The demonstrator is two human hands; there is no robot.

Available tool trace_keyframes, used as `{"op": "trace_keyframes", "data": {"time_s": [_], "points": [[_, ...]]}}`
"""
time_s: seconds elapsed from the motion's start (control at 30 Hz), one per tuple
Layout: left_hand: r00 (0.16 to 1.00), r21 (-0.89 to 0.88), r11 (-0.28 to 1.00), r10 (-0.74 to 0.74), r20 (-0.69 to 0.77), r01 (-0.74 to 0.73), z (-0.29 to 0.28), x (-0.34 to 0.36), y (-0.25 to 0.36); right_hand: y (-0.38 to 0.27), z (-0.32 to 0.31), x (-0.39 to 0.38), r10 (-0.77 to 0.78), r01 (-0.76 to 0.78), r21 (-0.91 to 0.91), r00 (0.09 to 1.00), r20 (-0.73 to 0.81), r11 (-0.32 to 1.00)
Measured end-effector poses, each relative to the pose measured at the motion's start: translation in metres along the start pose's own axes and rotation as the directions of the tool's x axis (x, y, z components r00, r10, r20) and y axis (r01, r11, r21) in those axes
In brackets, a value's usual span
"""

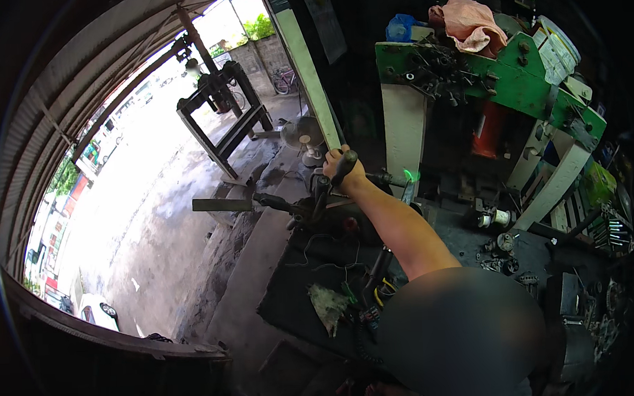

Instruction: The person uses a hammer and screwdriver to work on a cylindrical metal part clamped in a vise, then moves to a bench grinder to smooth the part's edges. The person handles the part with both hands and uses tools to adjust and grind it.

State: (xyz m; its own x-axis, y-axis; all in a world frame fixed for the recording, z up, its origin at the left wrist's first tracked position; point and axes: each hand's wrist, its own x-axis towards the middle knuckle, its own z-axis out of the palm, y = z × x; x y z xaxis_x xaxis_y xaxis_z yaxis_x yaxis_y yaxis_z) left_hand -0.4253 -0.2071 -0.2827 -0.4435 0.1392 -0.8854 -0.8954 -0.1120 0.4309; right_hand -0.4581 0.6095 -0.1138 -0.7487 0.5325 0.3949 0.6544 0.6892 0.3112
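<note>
Neither my left hand nor my right hand can be made out. At the lower right a person with a blurred head reaches forward with a bare arm. That person's hand is closed around a dark handle on a metal assembly, beside a long pale bar. A flat bar sticks out leftward from the assembly. Below lie a black mat, loose wires and a grimy triangular piece. Shapes along the lower edge are too dark to tell.
A green-and-white frame holding tools and a pink cloth stands at right, above metal parts. A fan and a black press-like frame stand ahead. A concrete yard with a white car lies left.
</note>
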Motion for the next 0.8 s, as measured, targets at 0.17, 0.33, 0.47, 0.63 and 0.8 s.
{"op": "trace_keyframes", "data": {"time_s": [0.17,0.33,0.47,0.63,0.8], "points": [[1.0,0.025,1.0,-0.017,-0.011,0.017,0.008,0.005,0.003,0.001,-0.009,0.0,-0.028,0.027,0.012,0.999,0.017,1.0],[1.0,0.061,0.998,-0.021,0.003,0.021,0.019,0.012,0.009,0.0,-0.012,-0.001,0.01,-0.008,-0.079,1.0,0.024,0.997],[0.998,0.145,0.988,-0.058,0.037,0.052,0.029,0.032,0.012,0.001,-0.028,-0.017,0.106,-0.064,-0.257,0.982,0.153,0.964],[0.988,0.219,0.974,-0.09,0.124,0.061,0.043,0.054,0.017,0.013,-0.092,-0.083,0.14,-0.145,0.015,0.974,0.178,0.989],[0.817,0.678,0.47,0.206,0.538,-0.565,0.082,0.067,0.033,-0.015,-0.177,-0.202,0.397,-0.316,0.307,0.883,-0.25,0.898]]}}
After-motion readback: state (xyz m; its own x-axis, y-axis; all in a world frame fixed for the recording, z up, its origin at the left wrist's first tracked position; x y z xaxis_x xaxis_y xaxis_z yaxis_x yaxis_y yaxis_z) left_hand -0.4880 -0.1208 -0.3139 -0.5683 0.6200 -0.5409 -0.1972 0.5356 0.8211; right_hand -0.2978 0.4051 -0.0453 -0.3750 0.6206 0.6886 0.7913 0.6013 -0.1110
